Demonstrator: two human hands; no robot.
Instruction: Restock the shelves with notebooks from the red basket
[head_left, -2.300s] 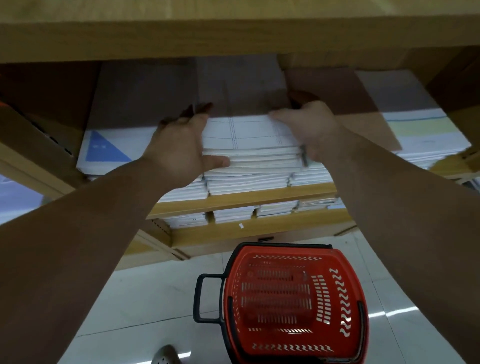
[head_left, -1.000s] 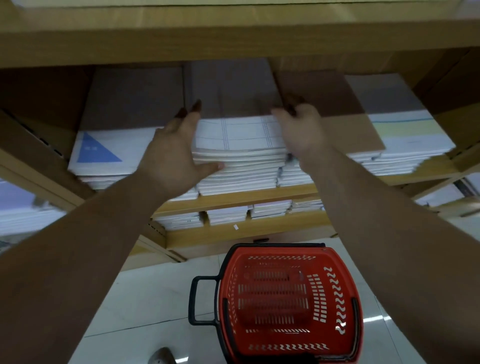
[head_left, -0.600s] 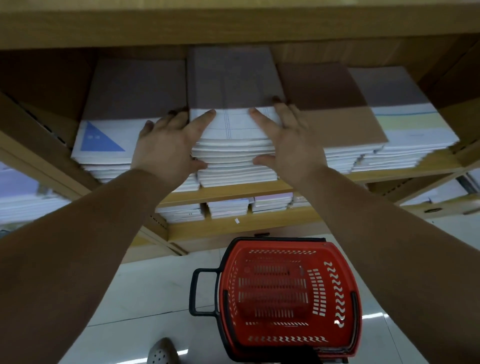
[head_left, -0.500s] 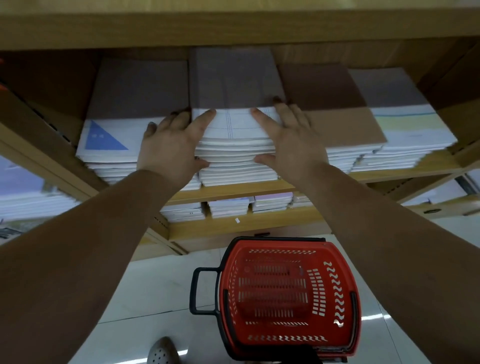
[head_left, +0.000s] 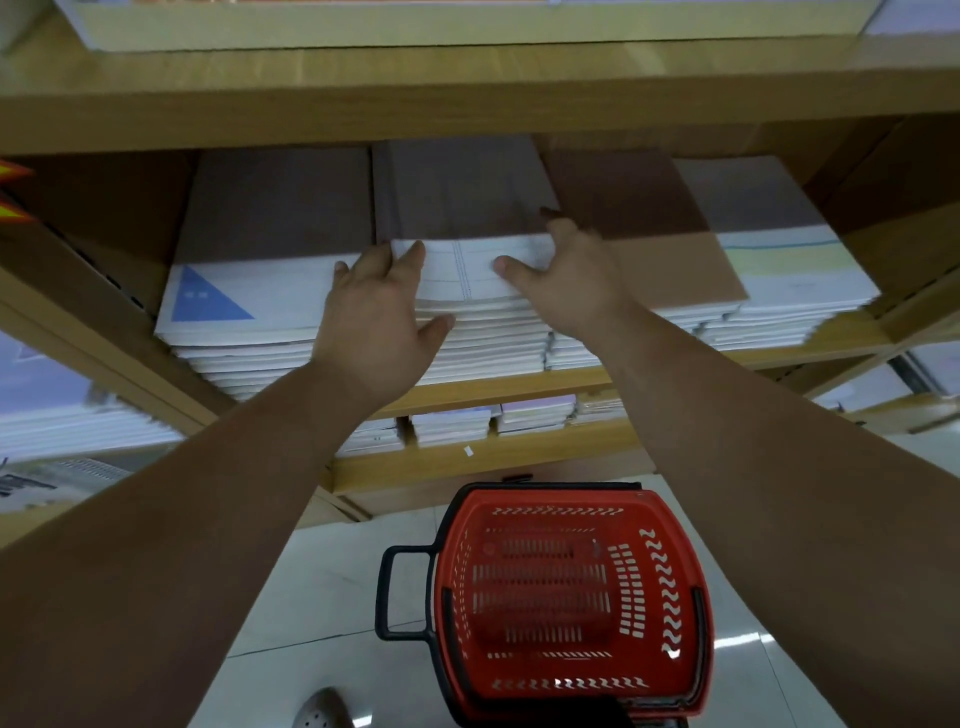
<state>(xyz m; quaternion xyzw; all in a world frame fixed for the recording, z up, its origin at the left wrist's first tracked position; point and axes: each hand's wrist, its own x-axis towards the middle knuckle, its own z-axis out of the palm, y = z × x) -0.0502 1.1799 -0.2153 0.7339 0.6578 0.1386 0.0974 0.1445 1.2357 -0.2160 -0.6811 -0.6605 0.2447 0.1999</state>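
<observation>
The left hand (head_left: 379, 317), fingers straight, presses the near-left corner of the middle notebook stack (head_left: 483, 338) while the blurred right hand (head_left: 571, 280), its curl unclear, flanks the right edge; the stack runs near-to-far into the shelf's (head_left: 519, 383) shadow, its far end dim, and the red basket (head_left: 566, 587) sits below, seemingly empty.

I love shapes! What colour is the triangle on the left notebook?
The triangle is blue, clearest in the head view.

Dim, warm overhead light; upper shelf (head_left: 467, 98) casts hard shadow over rear half of notebook stacks (head_left: 467, 187). Glare streaks on floor (head_left: 737, 642). Fisheye bend at edges; L-edge stacks soft, slight motion blur.
</observation>
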